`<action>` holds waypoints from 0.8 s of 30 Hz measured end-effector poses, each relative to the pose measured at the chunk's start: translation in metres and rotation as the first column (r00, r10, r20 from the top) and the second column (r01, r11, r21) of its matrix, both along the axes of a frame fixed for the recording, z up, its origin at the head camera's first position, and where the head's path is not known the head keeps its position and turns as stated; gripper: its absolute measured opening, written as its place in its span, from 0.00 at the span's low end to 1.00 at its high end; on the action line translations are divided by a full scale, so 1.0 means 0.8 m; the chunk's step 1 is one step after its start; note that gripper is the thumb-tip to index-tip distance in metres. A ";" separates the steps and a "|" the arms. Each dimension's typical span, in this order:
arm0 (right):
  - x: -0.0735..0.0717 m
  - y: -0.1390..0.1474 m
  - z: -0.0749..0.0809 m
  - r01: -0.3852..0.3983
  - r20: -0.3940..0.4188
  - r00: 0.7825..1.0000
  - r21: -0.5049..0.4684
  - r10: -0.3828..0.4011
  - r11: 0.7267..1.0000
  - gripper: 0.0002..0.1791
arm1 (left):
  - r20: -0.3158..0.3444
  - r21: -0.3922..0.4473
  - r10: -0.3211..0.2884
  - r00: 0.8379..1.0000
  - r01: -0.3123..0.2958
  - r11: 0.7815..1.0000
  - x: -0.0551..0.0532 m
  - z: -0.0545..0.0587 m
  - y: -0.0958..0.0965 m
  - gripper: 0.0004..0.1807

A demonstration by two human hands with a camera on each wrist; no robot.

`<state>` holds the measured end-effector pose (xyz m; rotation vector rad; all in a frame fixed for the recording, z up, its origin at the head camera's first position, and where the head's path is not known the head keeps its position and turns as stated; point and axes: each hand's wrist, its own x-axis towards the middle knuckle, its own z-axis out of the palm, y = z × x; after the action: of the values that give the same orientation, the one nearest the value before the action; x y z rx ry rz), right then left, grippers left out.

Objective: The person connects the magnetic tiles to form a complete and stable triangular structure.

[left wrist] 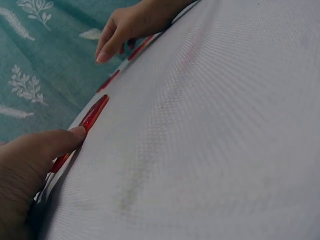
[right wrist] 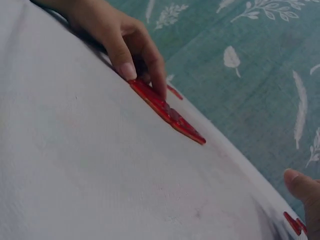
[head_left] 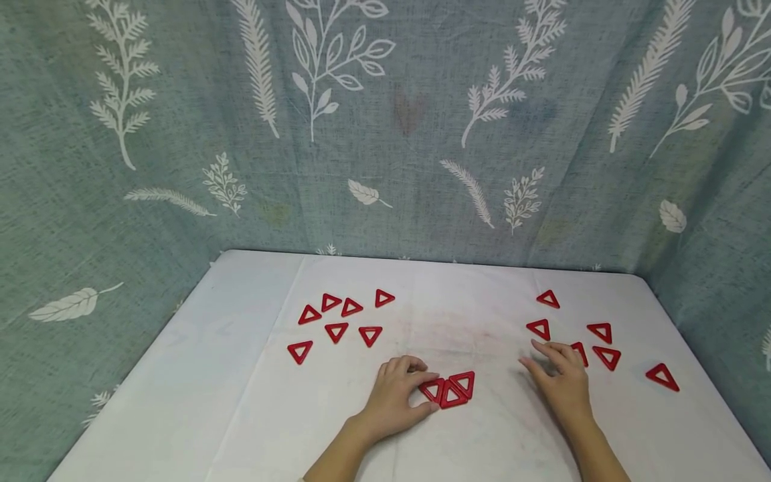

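Note:
Three flat red triangle frames lie edge to edge in a row on the white table, with the middle triangle (head_left: 453, 404) between the left triangle (head_left: 442, 391) and the right triangle (head_left: 472, 383). My left hand (head_left: 394, 398) pinches the left triangle between thumb and forefinger. In the right wrist view that left hand (right wrist: 125, 42) keeps its fingertips at one end of the red row (right wrist: 170, 117). To the right, my right hand (head_left: 565, 387) hovers with thumb and fingers apart and nothing between them. It partly covers one loose red triangle (head_left: 583, 355), and another triangle (head_left: 546, 328) lies just beyond its fingertips.
Several loose red triangles, including one triangle (head_left: 370, 328), are scattered on the table's left side. More lie on the right, with a triangle (head_left: 606, 358) beside the right hand and another (head_left: 662, 385) farther out. A leaf-patterned curtain (head_left: 385, 201) hangs behind the white table (head_left: 253, 428).

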<state>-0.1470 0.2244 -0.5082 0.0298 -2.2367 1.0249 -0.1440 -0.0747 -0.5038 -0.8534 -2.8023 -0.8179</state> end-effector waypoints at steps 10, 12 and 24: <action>0.003 0.028 0.012 0.184 0.135 0.976 -0.114 -0.168 0.976 0.23 | -0.015 0.021 0.007 1.000 -0.007 1.000 -0.001 -0.003 0.000 0.21; 0.002 0.035 0.011 0.216 0.101 0.974 -0.118 -0.204 0.969 0.23 | -0.016 0.026 0.008 1.000 -0.008 1.000 -0.001 -0.003 0.000 0.21; 0.001 0.047 0.005 0.283 0.193 0.944 -0.053 -0.269 0.957 0.26 | -0.038 -0.006 -0.016 0.999 0.016 1.000 -0.002 -0.003 -0.001 0.21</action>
<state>-0.1460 0.2620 -0.5040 -0.4197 -2.2786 0.9939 -0.1459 -0.0751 -0.5065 -0.8841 -2.7700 -0.7876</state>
